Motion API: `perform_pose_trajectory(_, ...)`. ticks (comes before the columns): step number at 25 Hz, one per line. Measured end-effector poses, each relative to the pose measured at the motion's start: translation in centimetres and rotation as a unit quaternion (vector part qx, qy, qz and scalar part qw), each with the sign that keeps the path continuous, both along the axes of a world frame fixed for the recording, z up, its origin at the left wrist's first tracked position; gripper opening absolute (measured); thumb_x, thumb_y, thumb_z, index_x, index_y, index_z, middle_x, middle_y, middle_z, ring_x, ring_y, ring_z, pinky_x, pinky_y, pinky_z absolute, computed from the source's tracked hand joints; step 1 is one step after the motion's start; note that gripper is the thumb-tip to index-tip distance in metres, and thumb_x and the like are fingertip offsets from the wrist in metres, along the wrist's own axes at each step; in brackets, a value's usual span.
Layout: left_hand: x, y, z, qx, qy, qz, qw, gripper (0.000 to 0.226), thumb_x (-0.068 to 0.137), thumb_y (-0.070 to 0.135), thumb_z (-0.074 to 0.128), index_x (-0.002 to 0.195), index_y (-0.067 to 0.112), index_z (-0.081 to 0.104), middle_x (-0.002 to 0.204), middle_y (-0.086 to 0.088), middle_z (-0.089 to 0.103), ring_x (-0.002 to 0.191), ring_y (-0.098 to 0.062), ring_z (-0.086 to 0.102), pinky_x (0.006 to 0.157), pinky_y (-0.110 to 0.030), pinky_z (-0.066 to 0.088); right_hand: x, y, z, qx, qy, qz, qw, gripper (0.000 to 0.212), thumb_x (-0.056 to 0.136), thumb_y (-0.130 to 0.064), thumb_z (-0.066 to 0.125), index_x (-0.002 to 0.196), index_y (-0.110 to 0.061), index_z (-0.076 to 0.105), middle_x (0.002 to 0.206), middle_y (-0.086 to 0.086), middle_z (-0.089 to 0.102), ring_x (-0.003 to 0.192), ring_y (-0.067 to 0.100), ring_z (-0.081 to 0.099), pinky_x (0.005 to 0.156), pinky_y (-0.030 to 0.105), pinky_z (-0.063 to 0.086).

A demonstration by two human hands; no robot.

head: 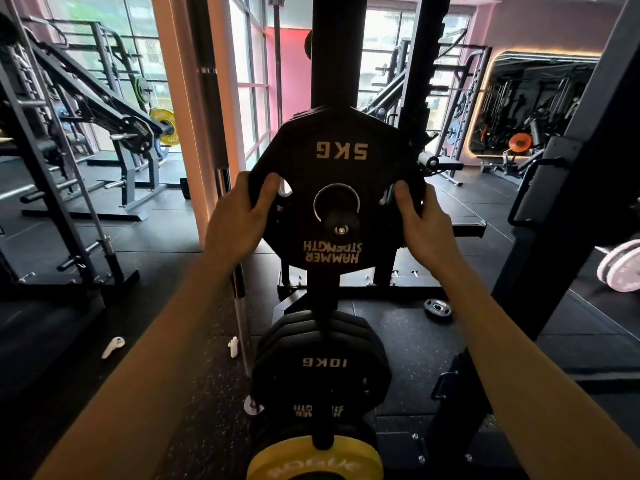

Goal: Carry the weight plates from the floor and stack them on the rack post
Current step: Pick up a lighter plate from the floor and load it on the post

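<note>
A black 5 kg weight plate [341,152], its lettering upside down, faces me at chest height in front of the black rack upright [337,46]. The rack post's end [341,226] shows through the lower part of the plate's centre hole. My left hand [239,216] grips the plate's left edge, thumb by a grip slot. My right hand [420,225] grips the right edge the same way. Below on the same upright hang black 10 kg plates [322,367] and a yellow plate [313,460].
A small plate [438,308] lies on the rubber floor at right. A chrome barbell [239,289] stands upright left of the rack. Two white earbuds [112,346] lie on the floor at left. Gym machines stand left and right, and a pink-white barbell plate [623,268] is at the far right.
</note>
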State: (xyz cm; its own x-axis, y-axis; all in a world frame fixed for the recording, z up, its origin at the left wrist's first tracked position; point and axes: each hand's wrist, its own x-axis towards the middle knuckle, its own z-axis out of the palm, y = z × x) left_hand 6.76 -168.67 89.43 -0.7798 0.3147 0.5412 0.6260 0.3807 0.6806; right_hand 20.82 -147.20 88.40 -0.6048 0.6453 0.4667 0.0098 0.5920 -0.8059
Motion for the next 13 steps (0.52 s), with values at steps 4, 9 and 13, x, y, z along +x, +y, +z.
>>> perform_pose_trajectory(4, 1.7, -3.2, -3.1, -0.04, 0.026, 0.079, 0.996, 0.047, 0.092, 0.061, 0.046, 0.105, 0.018, 0.058, 0.091, 0.001, 0.063, 0.082, -0.018, 0.059, 0.072, -0.032, 0.042, 2.8, -0.8, -3.5, 0.01, -0.006, -0.008, 1.0, 0.047, 0.089, -0.065, 0.049, 0.125, -0.036, 0.036, 0.088, 0.002, 0.067, 0.08, 0.022, 0.069, 0.076, 0.049, 0.057)
perform_pose_trajectory(9, 7.8, -6.0, -10.5, -0.039, -0.065, 0.033, 0.997, 0.033, 0.095, 0.044, 0.053, 0.104, 0.013, 0.06, 0.094, 0.0, 0.066, 0.079, -0.014, 0.06, 0.07, -0.025, 0.039, 8.0, -3.0, -10.5, -0.082, -0.07, 0.025, 0.994, 0.041, 0.092, -0.057, 0.052, 0.117, -0.025, 0.046, 0.092, 0.004, 0.064, 0.086, 0.027, 0.067, 0.079, 0.048, 0.056)
perform_pose_trajectory(13, 14.5, -9.2, -18.3, -0.099, -0.17, 0.033, 0.98, 0.03, 0.094, 0.045, 0.055, 0.098, 0.016, 0.061, 0.087, 0.002, 0.067, 0.085, -0.017, 0.063, 0.071, -0.029, 0.042, 14.2, -5.2, -18.9, -0.123, -0.153, 0.027, 0.98, 0.037, 0.094, -0.052, 0.051, 0.113, -0.02, 0.052, 0.096, -0.005, 0.063, 0.087, 0.019, 0.065, 0.075, 0.034, 0.052)
